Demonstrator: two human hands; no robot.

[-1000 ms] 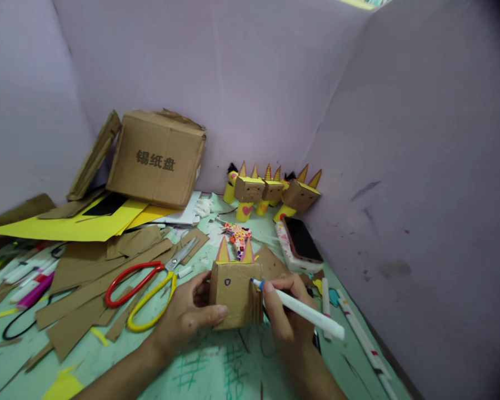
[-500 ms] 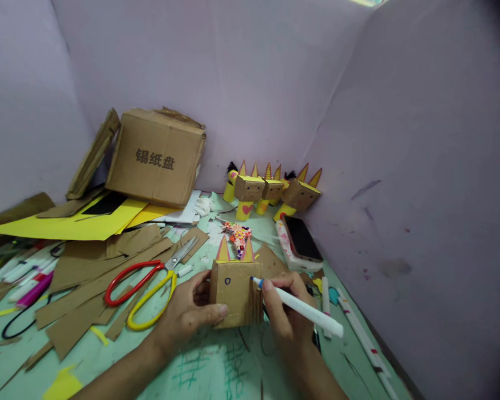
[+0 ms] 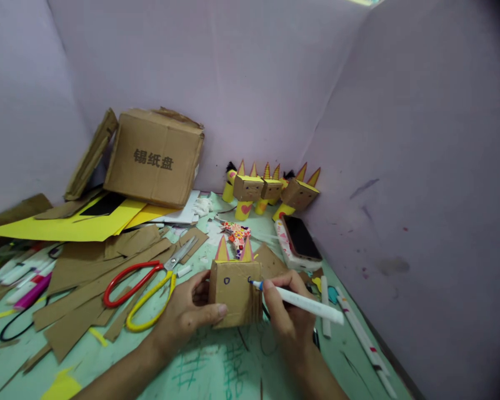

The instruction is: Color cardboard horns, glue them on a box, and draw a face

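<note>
A small cardboard box (image 3: 235, 297) with two pointed yellow ears edged in pink stands upright in front of me. My left hand (image 3: 194, 311) grips its left side, thumb across the front face. In my right hand (image 3: 289, 308) is a white marker (image 3: 308, 304), its blue tip touching the upper right of that face. A small dark oval is drawn on the left of the face, and a partial curved line shows at the tip. Behind the box lies a flower-patterned piece (image 3: 236, 233).
Scissors (image 3: 150, 289) with red and yellow handles lie on cardboard scraps (image 3: 79, 272) at the left. A large carton (image 3: 154, 158) leans at the back left. Several eared box figures (image 3: 250, 189) stand at the back. A phone (image 3: 302, 238) lies right of centre.
The marker tip has shifted slightly, and a short curved line now shows on the right of the box's face. My left hand keeps its hold on the box.
</note>
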